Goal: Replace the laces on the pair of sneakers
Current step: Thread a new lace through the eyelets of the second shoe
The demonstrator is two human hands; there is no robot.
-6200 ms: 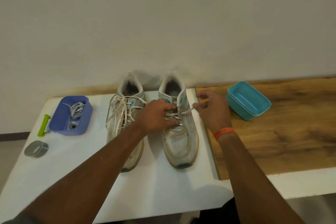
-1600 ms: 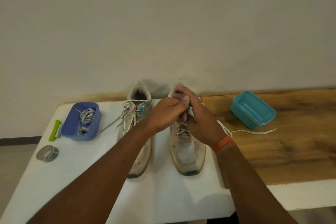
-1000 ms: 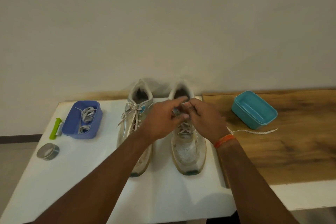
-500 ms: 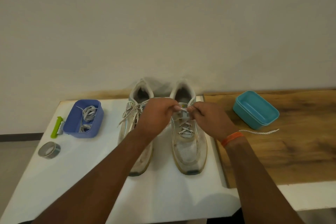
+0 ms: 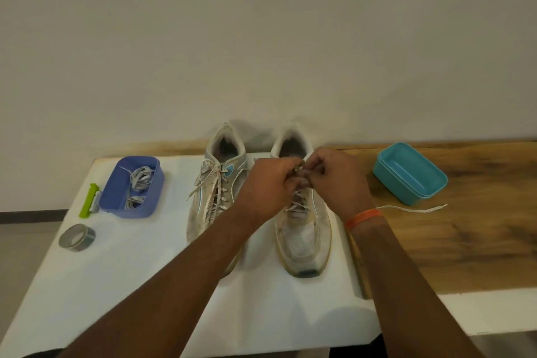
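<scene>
White lace (image 5: 299, 169) pinched in both grips, left hand (image 5: 268, 187), right hand (image 5: 334, 180), over right sneaker (image 5: 302, 229)

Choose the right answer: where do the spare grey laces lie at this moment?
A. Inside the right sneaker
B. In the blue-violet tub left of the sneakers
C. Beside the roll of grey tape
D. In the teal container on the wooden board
B: the coiled grey laces lie inside the blue-violet tub, left of the sneakers, while the teal container holds nothing visible.
</scene>
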